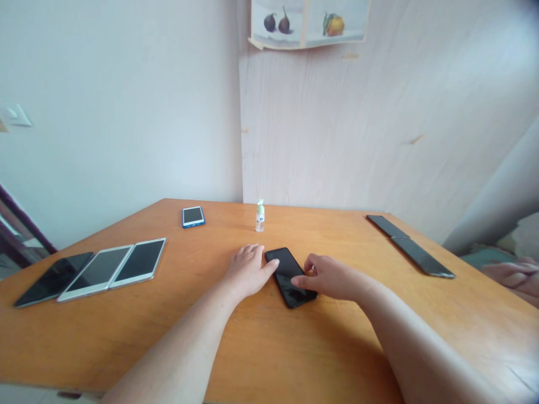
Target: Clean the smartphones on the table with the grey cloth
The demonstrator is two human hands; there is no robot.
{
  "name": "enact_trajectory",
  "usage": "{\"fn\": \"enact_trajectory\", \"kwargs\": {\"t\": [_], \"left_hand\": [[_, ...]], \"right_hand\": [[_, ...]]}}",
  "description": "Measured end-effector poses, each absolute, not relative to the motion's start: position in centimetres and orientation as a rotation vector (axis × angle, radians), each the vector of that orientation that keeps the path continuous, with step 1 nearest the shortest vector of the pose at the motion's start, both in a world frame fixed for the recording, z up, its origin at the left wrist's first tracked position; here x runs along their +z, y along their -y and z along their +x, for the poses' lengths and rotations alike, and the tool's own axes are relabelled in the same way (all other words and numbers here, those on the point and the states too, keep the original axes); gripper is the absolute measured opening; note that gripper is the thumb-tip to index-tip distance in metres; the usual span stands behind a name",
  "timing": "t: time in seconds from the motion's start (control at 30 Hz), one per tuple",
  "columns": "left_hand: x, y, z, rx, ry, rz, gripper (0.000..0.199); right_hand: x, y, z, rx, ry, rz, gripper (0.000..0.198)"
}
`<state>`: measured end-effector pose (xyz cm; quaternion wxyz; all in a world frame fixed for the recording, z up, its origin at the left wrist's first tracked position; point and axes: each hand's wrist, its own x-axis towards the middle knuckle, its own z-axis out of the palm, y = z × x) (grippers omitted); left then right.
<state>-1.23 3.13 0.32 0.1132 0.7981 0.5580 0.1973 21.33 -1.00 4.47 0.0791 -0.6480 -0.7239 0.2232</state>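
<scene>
A black smartphone (288,272) lies at a slant on the wooden table in front of me, its dark screen facing up. At its left side is my left hand (249,270), fingers stretched out over the tabletop and the thumb reaching the phone's left edge. My right hand (330,276) grips the phone's lower right side, with the thumb over the screen and the other fingers curled at the edge. Those right fingertips are partly hidden. Beyond the phone stands a small clear pump bottle (260,217) with a pale green top.
On the table's (252,348) left lie a black tablet (54,278), a white tablet (96,272) and another white device (138,261), side by side. A blue-edged phone (193,216) lies farther back. Two dark phones (421,256) lie at right, near another person's hands (511,275).
</scene>
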Motion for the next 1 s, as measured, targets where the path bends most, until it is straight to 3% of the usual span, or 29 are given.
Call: {"fn": "enact_trajectory", "kwargs": {"t": [0.13, 0.23, 1.0], "left_hand": [[0.1, -3.5, -1.4, 0.578, -1.670, 2.376, 0.048], [0.1, -3.6, -1.5, 0.587, -1.652, 2.383, 0.045], [1.5, -4.6, -2.3, 1.253, -1.199, 1.382, 0.034]], "right_hand": [[4.7, 2.7, 19.2, 0.411, 2.281, -1.890, 0.093], [4.6, 3.7, 17.8, 0.286, 2.329, -1.913, 0.106], [4.7, 4.1, 16.1, 0.153, 2.245, -1.846, 0.108]]}}
